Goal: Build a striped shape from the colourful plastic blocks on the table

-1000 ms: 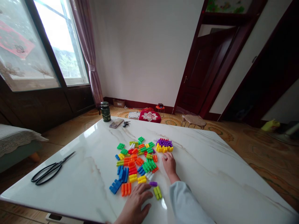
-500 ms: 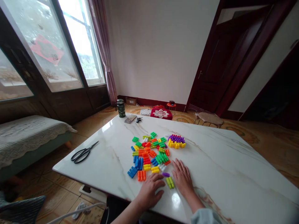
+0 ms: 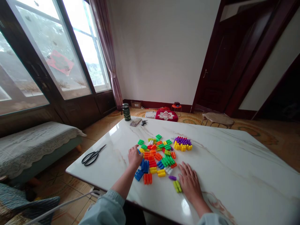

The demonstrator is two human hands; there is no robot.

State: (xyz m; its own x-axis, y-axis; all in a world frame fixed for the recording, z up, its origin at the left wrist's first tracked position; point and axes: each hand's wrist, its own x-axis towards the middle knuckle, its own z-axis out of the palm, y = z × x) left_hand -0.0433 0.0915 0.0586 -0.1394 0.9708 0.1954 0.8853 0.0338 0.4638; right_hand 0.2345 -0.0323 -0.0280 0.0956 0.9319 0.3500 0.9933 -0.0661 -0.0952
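We see a pale wall point(image 3: 159, 56) across the far side of the room, with a dark red door point(image 3: 220, 65) towards its right. Before us stretches a white, marble-veined table point(image 3: 222, 168), its surface glossy under the window light. To our left, beyond the table's edge, stands a low bench point(image 3: 42, 140) with a lace-edged cover, and past the far edge we make out a round stool point(image 3: 217, 118).

Near the middle of the table lies the loose pile of coloured plastic pieces point(image 3: 152, 156): orange, red, blue, green, yellow and white, many of them touching or overlapping. Our right hand point(image 3: 190, 181) rests palm down to the right of the pile, fingers a little spread, gripping nothing. Our left hand point(image 3: 134, 156) reaches to the pile's left edge with its fingers bent; we cannot tell whether they pinch the blue piece point(image 3: 139, 151) at the fingertips or only touch it.

Black-handled scissors point(image 3: 97, 152) lie well to the left, and a green flask point(image 3: 126, 112) stands upright near the far left corner. Beyond the right hand sits a packed cluster point(image 3: 182, 143) of purple, yellow and red pieces. A phone point(image 3: 135, 122) lies near the flask, with keys point(image 3: 143, 123) just beside it. Smaller yet, a lime-green piece point(image 3: 177, 186) and a purple piece point(image 3: 172, 177) lie just left of the right hand.
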